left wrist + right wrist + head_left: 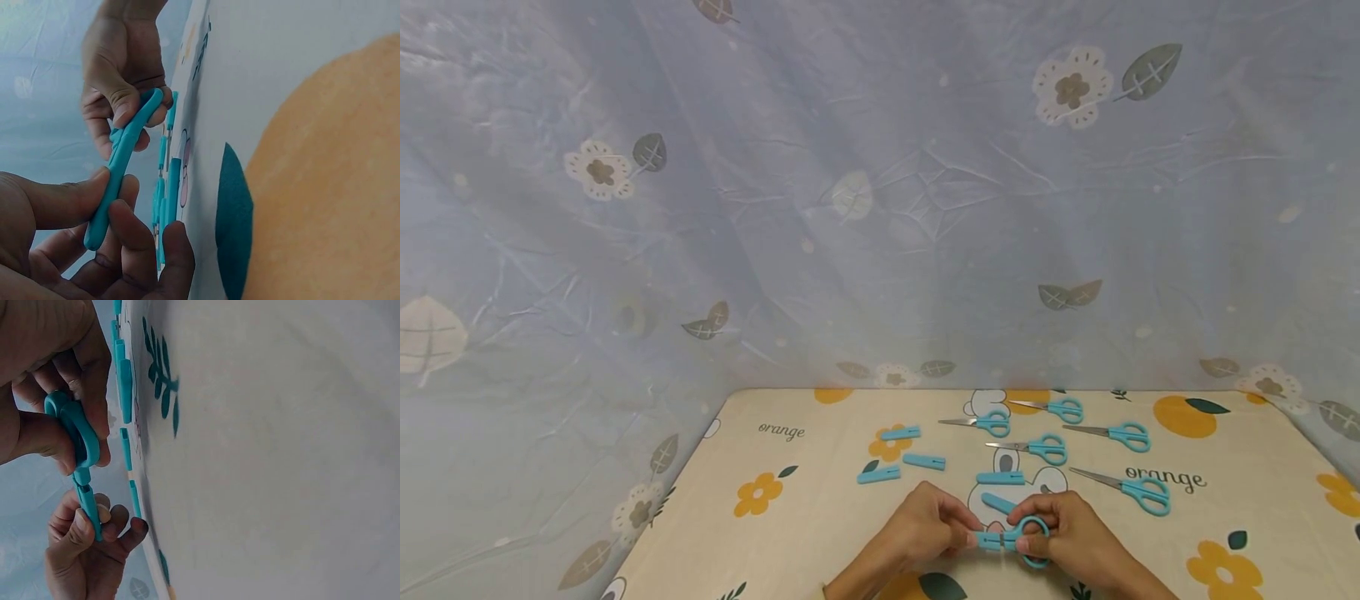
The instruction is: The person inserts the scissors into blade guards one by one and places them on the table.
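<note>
Above the patterned table (805,533), well short of its far edge, left hand (923,527) pinches cap (989,541); right hand (1069,533) grips scissors (1011,539) by the handles. Likely step: capping; next move calls for a straight axial push.

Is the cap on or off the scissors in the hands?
On, but not fully: a narrow gap shows between the cap and the scissors' handles.

Left of the scissors (91,449), the left hand (927,525) pinches with bent fingers (134,240). The right hand (1067,532) grips the scissors from their other side.
</note>
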A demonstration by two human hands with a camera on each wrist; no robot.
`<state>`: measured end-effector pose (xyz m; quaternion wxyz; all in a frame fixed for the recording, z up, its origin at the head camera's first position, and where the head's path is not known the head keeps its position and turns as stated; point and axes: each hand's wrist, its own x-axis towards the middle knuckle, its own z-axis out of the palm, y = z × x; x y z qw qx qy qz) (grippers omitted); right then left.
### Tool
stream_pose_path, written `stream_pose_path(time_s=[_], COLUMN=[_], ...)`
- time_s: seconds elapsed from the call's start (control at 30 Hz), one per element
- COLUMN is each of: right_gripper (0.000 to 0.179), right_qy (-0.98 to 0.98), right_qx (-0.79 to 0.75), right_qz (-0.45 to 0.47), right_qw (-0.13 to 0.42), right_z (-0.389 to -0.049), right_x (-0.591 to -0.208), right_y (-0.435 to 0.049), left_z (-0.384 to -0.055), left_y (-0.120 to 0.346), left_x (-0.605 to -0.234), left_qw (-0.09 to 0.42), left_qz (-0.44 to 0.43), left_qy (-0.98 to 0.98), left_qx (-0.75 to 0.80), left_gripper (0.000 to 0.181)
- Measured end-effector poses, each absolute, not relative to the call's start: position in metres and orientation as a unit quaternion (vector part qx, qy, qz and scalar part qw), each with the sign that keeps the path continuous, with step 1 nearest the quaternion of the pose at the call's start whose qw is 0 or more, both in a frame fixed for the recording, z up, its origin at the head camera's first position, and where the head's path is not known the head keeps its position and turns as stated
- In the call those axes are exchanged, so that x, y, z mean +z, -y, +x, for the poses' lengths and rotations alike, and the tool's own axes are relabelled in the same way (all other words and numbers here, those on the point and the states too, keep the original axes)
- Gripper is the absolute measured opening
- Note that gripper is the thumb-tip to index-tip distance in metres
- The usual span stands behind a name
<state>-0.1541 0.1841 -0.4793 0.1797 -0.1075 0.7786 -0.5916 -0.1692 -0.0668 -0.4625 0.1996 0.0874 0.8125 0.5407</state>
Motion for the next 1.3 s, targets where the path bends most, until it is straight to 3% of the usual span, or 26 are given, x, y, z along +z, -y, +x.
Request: stream_pose_path(time_s=[0.2,0.6,0.93,1.3], right_gripper=[0.028,0.027,0.03,0.027], right_qy=[-0.759,-0.756,-0.742,-0.774], right_qx=[-0.608,-0.618,-0.624,-0.601], right_qz=[-0.093,-0.107,-0.089,-0.09], right_qw=[0.213,0.19,0.229,0.176], right_z=[-0.1562,-0.1563,-0.1578,-0.1556], right_x=[-0.4797,-0.4814,-0.4818,-0.4795], right_y=[-0.1844,-0.1801,-0.1842,-0.1773], left_z=[-0.1684,-0.1694,-0.1695,-0.1693], left_y=[0.0675,0.0668,0.0651,0.0643], left_x=[-0.46,-0.461,-0.4597,-0.462], left_qw=[0.191,0.186,0.187,0.193], left_qz=[0.095,0.1,0.104,0.102], left_qy=[-0.814,-0.815,-0.815,-0.806], left_qx=[0.541,0.54,0.538,0.551], left_gripper=[0.009,0.01,0.013,0.011])
